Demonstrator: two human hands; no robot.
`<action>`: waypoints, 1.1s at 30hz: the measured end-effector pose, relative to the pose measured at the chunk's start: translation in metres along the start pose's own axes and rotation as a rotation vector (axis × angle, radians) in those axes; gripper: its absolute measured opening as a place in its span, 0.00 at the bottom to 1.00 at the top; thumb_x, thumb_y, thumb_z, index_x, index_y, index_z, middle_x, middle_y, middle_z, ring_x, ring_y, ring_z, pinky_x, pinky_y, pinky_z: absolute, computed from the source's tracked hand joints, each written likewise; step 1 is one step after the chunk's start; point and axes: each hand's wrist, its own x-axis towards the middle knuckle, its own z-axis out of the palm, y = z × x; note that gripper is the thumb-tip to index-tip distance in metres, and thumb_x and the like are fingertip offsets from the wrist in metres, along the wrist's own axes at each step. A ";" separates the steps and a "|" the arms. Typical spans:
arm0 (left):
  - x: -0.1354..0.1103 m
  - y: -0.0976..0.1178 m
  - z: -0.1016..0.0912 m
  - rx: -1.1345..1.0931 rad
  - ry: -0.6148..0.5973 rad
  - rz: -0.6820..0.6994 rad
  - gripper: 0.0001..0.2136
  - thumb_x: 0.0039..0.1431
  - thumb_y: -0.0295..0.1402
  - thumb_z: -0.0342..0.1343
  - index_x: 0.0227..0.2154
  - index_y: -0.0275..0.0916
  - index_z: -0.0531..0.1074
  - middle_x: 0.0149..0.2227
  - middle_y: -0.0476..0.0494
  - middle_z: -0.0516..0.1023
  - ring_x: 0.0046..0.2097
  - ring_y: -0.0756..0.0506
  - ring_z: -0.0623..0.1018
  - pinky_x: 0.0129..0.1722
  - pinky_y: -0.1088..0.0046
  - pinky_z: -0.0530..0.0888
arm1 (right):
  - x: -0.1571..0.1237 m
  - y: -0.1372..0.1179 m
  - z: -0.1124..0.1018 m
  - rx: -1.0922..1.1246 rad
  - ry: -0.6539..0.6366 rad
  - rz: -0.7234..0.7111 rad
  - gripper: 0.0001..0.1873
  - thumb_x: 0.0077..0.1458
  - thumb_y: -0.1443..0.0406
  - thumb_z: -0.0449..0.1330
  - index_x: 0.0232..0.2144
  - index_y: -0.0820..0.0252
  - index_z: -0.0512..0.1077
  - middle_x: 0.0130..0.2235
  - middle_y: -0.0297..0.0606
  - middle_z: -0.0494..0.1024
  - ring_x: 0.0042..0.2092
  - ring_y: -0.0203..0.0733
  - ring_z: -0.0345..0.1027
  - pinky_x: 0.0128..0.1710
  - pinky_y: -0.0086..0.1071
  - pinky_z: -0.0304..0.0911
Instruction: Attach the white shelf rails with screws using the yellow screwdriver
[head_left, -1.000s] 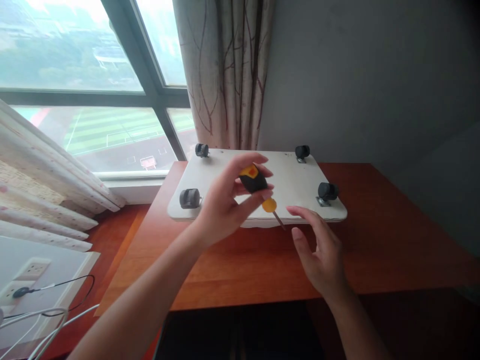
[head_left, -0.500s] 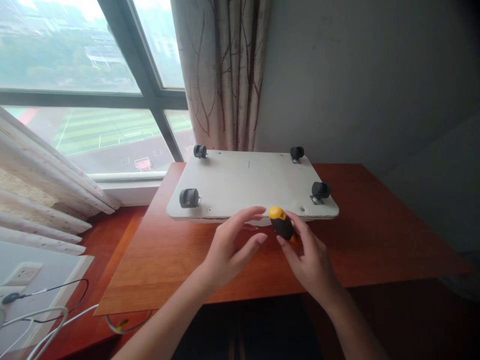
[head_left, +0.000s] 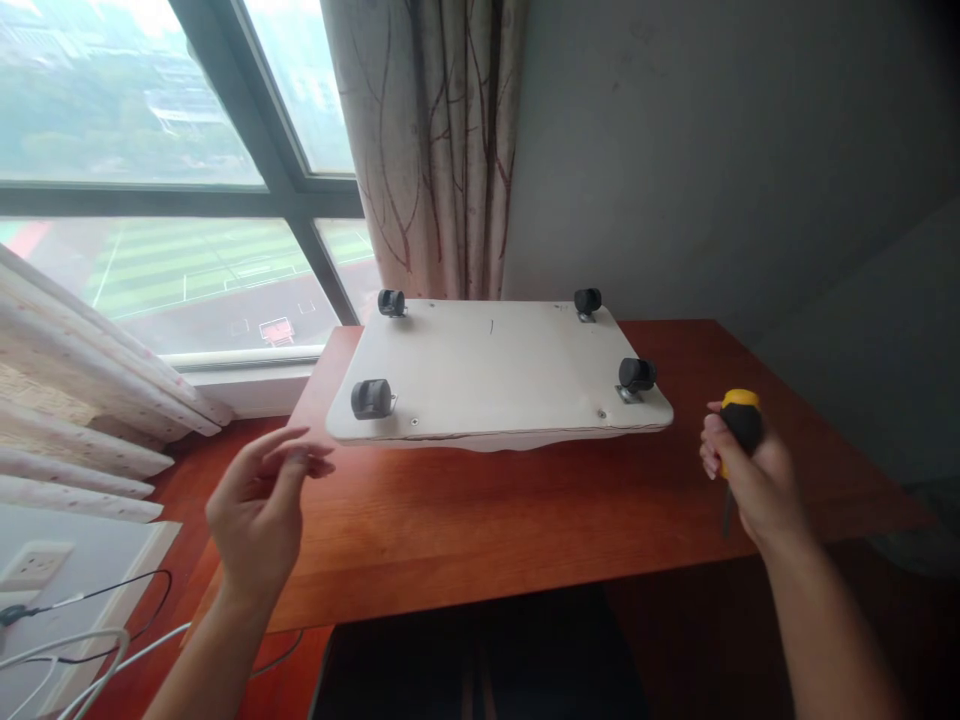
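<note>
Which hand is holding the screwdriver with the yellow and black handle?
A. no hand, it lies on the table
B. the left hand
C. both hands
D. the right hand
D: the right hand is closed around the screwdriver at the right side of the table, while the left hand is open and holds nothing.

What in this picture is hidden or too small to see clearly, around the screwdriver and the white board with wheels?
- Screwdriver tip, head view: the shaft runs down behind the right hand; its end is too thin to tell.
- Underside of the white board: it lies against the table.
- Screws by the near right caster: too small to judge.
- Left hand: open, palm turned away.
</note>
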 end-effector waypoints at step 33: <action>0.026 -0.044 -0.002 0.033 -0.302 -0.287 0.20 0.51 0.43 0.65 0.42 0.36 0.73 0.34 0.46 0.76 0.36 0.45 0.80 0.38 0.70 0.78 | -0.062 0.053 0.066 -0.327 -0.634 -0.300 0.12 0.55 0.62 0.65 0.42 0.58 0.72 0.44 0.43 0.80 0.46 0.44 0.76 0.47 0.40 0.73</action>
